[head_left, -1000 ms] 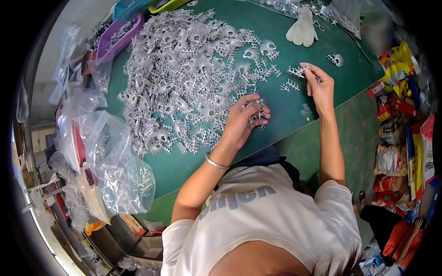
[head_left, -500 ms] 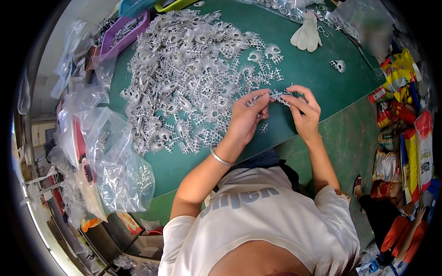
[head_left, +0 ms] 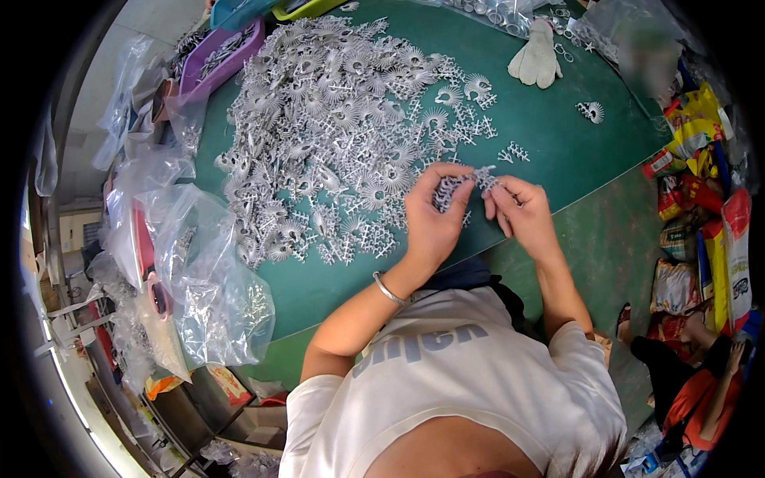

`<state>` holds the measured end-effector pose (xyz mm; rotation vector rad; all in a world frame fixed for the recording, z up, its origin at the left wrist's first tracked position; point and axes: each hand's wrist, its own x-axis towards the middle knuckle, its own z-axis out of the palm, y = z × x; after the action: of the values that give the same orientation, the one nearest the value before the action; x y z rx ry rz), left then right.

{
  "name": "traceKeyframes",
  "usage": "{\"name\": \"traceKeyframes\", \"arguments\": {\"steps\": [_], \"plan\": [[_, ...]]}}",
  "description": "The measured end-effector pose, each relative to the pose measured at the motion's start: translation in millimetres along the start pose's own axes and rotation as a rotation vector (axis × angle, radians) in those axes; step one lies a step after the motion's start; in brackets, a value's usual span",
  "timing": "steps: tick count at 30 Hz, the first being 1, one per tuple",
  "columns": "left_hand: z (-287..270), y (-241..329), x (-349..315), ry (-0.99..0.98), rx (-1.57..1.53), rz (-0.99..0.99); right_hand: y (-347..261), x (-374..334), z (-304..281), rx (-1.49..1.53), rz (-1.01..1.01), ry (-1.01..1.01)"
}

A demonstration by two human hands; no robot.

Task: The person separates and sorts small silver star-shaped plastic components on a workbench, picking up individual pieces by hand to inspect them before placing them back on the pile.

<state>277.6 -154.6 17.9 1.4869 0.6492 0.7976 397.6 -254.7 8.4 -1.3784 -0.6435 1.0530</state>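
Observation:
My left hand (head_left: 433,219) is closed around a silver-grey branched casting (head_left: 448,191), its spiky rows showing between thumb and fingers. Thumb and fingertips of my right hand (head_left: 523,217) pinch the spiky end (head_left: 484,179) that sticks out from the left hand. Both hands are held over the green table (head_left: 590,151), near its front edge. Just beyond them lie small loose branched pieces (head_left: 514,151). To the left spreads a large heap of similar branched and fan-shaped grey castings (head_left: 319,127). Whether the held part is one piece or several, I cannot tell.
A purple basket (head_left: 221,60) of grey parts stands at the far left. Clear plastic bags (head_left: 211,279) hang over the left edge. A white glove (head_left: 535,60) and a lone fan-shaped casting (head_left: 590,111) lie at the right. A person in orange (head_left: 693,398) sits at the lower right.
My right hand has come down and closer to my left, its fingers more bunched. Small branched pieces now show on the table where its fingertips were. More of the casting shows in my left hand.

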Motion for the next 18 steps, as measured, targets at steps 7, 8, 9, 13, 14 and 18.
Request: {"name": "traceKeyframes", "arguments": {"steps": [7,8,9,13,14,18], "plan": [[-3,-7,-5,0.021,0.057,0.0,-7,-5,-3,-0.327,-0.073,0.002],[-2,-10,-6,0.041,0.056,0.023,-7,-6,-2,-0.356,-0.111,0.027],[-2,-10,-6,0.01,0.08,0.023,-5,-8,-3,-0.387,-0.147,0.05],[-15,-17,3,0.03,0.09,-0.171,4,3,-27,-0.511,-0.236,0.165],[-20,-25,10,0.082,0.162,-0.103,9,11,-41,-0.665,-0.262,0.325],[-31,-38,37,-0.072,0.449,0.07,15,34,-49,-1.196,-0.362,0.575]]}}
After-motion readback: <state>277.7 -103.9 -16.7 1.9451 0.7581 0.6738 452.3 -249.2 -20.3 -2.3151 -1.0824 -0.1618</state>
